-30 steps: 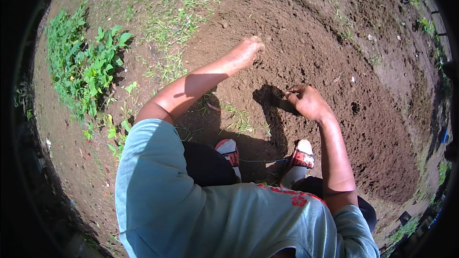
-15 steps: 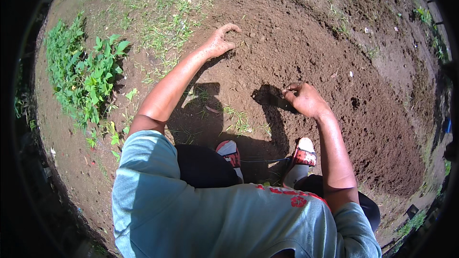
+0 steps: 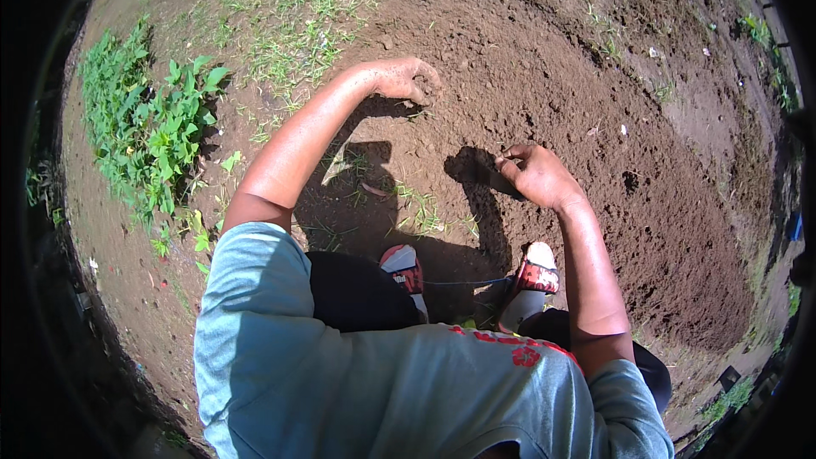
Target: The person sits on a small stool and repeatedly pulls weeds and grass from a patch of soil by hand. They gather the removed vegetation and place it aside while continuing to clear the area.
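Observation:
My left hand [image 3: 406, 81] is at the edge of the loose brown soil [image 3: 510, 68], its dirt-covered fingers curled down and in toward the thumb. Whatever lies between those fingertips is too small to make out. Over the nearer part of the soil, my right hand [image 3: 541, 177] hovers with thumb and forefinger pressed together. Anything in that pinch is hidden, and its shadow falls on the ground just to its left.
Leafy green plants [image 3: 161, 127] grow at the left. Sparse grass [image 3: 306, 42] covers ground beyond my left forearm. My feet in red-patterned sandals [image 3: 537, 270] stand near the soil's edge, a thin blue line [image 3: 467, 281] between them. A dry leaf [image 3: 374, 190] lies in my shadow.
My left hand has turned and shifted slightly nearer, and its spread thumb and fingers have curled together at the soil. The right hand stays nearly in place, still pinched.

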Demonstrator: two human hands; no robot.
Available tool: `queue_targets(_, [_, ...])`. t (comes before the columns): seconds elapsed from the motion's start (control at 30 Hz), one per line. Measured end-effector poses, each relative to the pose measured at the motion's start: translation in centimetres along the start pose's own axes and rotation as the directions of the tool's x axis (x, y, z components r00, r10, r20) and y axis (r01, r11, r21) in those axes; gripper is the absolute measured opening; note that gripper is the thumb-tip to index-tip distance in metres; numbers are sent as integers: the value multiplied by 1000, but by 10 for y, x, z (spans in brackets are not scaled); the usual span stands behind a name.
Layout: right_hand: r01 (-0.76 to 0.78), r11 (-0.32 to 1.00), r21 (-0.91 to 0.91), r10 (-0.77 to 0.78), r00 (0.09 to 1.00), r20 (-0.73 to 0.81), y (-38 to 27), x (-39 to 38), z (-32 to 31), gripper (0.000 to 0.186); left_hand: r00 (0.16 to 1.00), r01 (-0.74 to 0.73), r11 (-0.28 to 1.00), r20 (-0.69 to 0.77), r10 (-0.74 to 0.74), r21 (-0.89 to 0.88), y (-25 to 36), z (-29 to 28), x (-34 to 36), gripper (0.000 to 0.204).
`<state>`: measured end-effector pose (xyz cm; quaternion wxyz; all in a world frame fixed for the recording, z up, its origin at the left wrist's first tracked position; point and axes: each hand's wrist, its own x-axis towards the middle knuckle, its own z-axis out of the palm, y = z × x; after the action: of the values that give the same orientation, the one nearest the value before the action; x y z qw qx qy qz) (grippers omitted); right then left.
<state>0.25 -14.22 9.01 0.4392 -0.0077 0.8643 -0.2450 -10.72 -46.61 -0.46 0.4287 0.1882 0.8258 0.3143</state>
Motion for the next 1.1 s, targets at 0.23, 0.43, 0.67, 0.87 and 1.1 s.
queue_targets(0.23, [15, 999, 35, -16, 1000, 13, -3, 0, -2, 55, 999, 35, 993, -10, -34, 109, -39, 4, -14, 41])
queue_targets(0.43, [28, 999, 33, -28, 1000, -15, -2, 0, -3, 57, 364, -170, 675, -683, -634, -718, -98, -111, 49, 71])
queue_targets(0.67, [-72, 996, 53, 71, 997, 28, -1, 5, -7, 54, 472, 420, 903, -871, -137, 85, -160, -45, 158, 34])
queue_targets(0.87, [-100, 984, 146, 98, 995, 17, 16, 3, -10, 49, 439, 52, 811, -716, -542, -582, -145, -20, 158, 21])
queue_targets(1.1, [-55, 994, 97, 53, 998, 23, 10, 4, -15, 43, 612, 19, 982, -774, -160, -187, -54, 2, 161, 28])
